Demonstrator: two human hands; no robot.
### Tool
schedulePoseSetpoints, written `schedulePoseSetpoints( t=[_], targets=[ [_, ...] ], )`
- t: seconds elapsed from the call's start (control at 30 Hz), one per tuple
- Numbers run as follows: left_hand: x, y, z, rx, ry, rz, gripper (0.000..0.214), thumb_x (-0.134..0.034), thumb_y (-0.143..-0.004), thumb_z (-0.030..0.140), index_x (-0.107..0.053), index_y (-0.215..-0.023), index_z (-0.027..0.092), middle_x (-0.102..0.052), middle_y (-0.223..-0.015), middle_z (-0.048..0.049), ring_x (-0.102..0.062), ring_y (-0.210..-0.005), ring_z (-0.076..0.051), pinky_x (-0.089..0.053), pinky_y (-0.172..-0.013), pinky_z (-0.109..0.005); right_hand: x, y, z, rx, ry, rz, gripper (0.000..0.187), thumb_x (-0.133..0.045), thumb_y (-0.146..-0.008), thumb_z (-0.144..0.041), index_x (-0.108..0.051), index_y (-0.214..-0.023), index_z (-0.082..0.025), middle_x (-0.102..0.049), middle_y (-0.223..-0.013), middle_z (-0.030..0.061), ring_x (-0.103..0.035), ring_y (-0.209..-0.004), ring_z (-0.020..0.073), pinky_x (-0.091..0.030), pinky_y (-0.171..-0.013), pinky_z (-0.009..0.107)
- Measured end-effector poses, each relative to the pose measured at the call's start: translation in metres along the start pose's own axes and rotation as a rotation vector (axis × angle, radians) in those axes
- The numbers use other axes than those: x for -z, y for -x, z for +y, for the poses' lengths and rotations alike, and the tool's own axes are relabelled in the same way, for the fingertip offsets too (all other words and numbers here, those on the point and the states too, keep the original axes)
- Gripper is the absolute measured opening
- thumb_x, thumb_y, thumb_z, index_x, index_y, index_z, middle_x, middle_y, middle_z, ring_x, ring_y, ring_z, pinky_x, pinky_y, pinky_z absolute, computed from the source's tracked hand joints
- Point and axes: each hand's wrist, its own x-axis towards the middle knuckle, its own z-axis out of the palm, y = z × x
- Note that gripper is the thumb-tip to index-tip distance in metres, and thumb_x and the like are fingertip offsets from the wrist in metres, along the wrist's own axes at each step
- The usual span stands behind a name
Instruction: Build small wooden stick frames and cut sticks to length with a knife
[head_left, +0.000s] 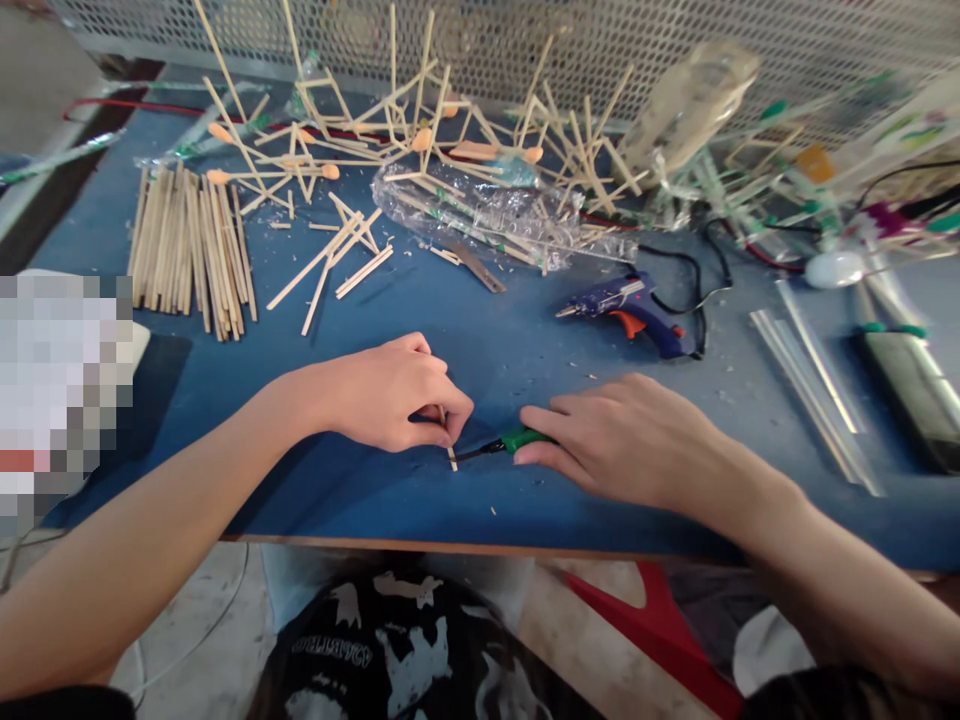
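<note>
My left hand (pixel 397 392) is closed in a pinch on a short wooden stick (pixel 451 452) that it holds down on the blue table (pixel 525 340) near the front edge. My right hand (pixel 622 435) is wrapped round a small cutter with a green handle (pixel 525 438). The cutter's dark blade end (pixel 472 452) touches the stick just right of my left fingertips. Both hands rest on the tabletop close together.
A bundle of wooden sticks (pixel 187 245) lies at the back left, with loose sticks (pixel 337 262) beside it. Glued stick frames (pixel 420 130) and a clear plastic bag (pixel 487 215) stand behind. A blue glue gun (pixel 630 308) with its black cord lies right of centre. Clear glue rods (pixel 814 385) lie at the right.
</note>
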Motion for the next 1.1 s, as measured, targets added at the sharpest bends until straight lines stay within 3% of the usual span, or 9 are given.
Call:
schedulePoseSetpoints(
  t=[0.7, 1.1],
  targets=[
    [0.002, -0.001, -0.001, -0.014, 0.042, -0.016, 0.010, -0.064, -0.095, 0.029, -0.071, -0.087, 0.028, -0.073, -0.078, 0.0051, -0.062, -0.079, -0.014, -0.027, -0.096, -0.034, 0.002, 0.001, -0.009, -0.069, 0.023, 0.008, 0.056, -0.023, -0.106, -0.062, -0.061, -0.086, -0.025, -0.067, -0.062, 0.0001, -0.067, -0.054, 0.0236, -0.009, -0.055, 0.032],
    [0.003, 0.001, 0.003, -0.028, 0.044, -0.006, 0.012, -0.063, -0.096, 0.027, -0.071, -0.088, 0.025, -0.068, -0.073, 0.0069, -0.058, -0.077, -0.011, -0.025, -0.095, -0.032, -0.002, -0.001, 0.001, 0.010, -0.010, 0.029, 0.057, -0.023, -0.107, -0.062, -0.061, -0.088, -0.024, -0.068, -0.063, 0.0007, -0.065, -0.052, 0.0218, -0.008, -0.056, 0.032]
  ],
)
